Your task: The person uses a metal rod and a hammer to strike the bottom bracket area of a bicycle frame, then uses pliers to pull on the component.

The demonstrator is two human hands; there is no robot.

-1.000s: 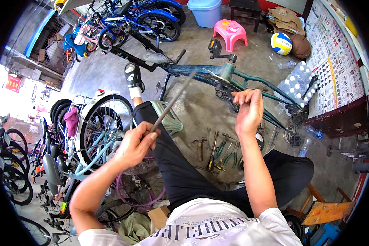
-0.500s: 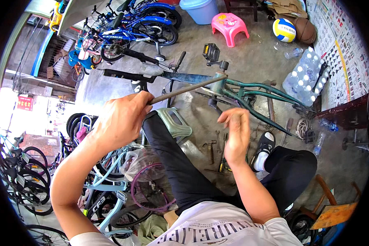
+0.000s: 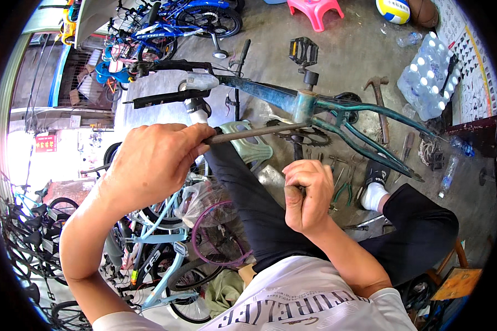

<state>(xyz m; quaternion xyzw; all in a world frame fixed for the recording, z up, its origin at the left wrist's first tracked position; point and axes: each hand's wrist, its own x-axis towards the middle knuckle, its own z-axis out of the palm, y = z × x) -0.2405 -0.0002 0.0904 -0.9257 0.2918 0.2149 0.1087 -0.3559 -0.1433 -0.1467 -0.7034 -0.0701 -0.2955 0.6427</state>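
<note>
My left hand (image 3: 154, 157) grips a long brownish-grey metal rod (image 3: 248, 132). The rod's far end meets the crank shell of a worn dark-green bicycle frame (image 3: 265, 96); whether it goes inside I cannot tell. Above that shell a black pedal (image 3: 303, 52) sticks up on its crank, and a toothed chainring (image 3: 309, 132) shows beneath. My right hand (image 3: 310, 196) is closed in front of my body, apart from the frame. Its fingers are curled against the thumb, with a dark spot between them that I cannot make out.
Under the frame, a hammer (image 3: 378, 107), pliers (image 3: 345, 187) and other tools lie on the floor. A grey-green plastic stool (image 3: 248, 146) stands beside my leg. Bottles in a pack (image 3: 428, 77) stand right; a pink stool (image 3: 316, 11) is behind. Bicycles (image 3: 160, 259) crowd the left.
My right hand has drawn down and its fingers have curled in. My left hand keeps hold of the rod, its end still at the crank shell. The view has shifted.
</note>
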